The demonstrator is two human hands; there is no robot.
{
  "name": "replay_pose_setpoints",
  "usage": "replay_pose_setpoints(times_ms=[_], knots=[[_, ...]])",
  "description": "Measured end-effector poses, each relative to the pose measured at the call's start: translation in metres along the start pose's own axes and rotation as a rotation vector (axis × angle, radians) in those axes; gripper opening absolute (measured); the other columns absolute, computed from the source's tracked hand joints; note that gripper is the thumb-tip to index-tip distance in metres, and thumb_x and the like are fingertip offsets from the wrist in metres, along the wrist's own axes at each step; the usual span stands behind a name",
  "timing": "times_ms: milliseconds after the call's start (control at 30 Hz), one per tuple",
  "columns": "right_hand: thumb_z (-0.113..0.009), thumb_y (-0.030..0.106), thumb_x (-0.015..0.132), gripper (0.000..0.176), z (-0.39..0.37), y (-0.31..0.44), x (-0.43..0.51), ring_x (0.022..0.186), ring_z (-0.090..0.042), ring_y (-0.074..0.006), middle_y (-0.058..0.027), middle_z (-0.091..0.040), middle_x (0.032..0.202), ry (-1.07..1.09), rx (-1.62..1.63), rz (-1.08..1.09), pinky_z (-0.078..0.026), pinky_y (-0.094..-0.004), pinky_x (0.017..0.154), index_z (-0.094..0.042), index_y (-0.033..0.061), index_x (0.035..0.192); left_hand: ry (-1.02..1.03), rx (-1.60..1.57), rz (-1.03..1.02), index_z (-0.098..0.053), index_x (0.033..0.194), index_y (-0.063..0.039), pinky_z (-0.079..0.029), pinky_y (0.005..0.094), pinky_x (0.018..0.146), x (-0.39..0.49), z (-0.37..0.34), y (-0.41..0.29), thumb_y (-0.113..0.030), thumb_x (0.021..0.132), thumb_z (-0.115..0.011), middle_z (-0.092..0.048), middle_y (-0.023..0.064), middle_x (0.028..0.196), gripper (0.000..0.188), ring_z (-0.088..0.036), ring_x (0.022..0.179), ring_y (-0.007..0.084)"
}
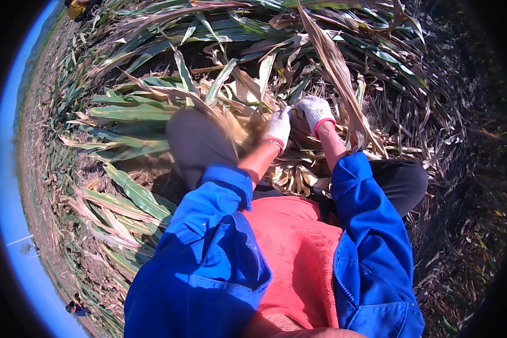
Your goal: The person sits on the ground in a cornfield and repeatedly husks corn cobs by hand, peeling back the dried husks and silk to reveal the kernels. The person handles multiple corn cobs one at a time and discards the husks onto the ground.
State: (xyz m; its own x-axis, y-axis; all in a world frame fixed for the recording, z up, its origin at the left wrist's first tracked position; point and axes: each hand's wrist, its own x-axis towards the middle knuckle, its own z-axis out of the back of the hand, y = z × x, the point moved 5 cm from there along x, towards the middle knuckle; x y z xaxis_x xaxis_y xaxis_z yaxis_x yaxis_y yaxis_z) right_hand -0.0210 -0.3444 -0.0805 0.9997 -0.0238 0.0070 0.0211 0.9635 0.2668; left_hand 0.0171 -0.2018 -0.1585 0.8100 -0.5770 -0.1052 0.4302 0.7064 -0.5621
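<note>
My left hand [278,126], in a white knit glove with a red cuff, is curled closed in front of my body. Close beside it on the right, my right hand [315,112] wears a matching glove, its fingers bent inward. Between the two hands shows a small yellow-brown piece of what looks like a corn ear [295,114], mostly hidden by the gloves. Dry, tan corn husks and leaves [232,122] spread left of my left hand, partly blurred. Loose pale husks [298,179] lie on the ground below my hands.
Cut corn stalks with green and dry leaves [131,114] lie at the left. More stalks [245,31] lie across the far side. A long dry leaf [333,63] rises beside my right forearm. My bent knees [198,143] flank the work. Two people [78,306] [79,8] appear far off at left.
</note>
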Motion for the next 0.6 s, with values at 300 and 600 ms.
replay_pose_setpoints(times_ms=[300, 600], knots=[[-0.062, 0.007, 0.090, 0.011, -0.009, -0.014, -0.032, 0.070, -0.065, -0.0188, -0.0076, -0.069, 0.081, -0.247, 1.697, -0.747, -0.055, -0.0331, 0.067, -0.070, 0.0023, 0.095, -0.304, -0.658, 0.471, -0.067, 0.110, 0.003, -0.048, 0.0491, 0.091, 0.007, 0.056, 0.032, -0.036, 0.110, -0.038, -0.070, 0.0269, 0.111, 0.049, -0.064, 0.106, 0.0443], [-0.060, 0.002, 0.088, 0.008, 0.004, -0.084, -0.106, 0.062, -0.058, -0.0167, -0.0058, -0.064, 0.076, -0.585, 1.859, -0.982, -0.052, -0.0313, 0.063, -0.067, 0.0021, 0.092, -0.364, -0.666, 0.644, -0.068, 0.119, 0.004, -0.049, 0.0445, 0.093, 0.030, 0.066, 0.079, -0.040, 0.108, -0.044, -0.072, 0.0239, 0.114, 0.051, -0.065, 0.102, 0.0385]])
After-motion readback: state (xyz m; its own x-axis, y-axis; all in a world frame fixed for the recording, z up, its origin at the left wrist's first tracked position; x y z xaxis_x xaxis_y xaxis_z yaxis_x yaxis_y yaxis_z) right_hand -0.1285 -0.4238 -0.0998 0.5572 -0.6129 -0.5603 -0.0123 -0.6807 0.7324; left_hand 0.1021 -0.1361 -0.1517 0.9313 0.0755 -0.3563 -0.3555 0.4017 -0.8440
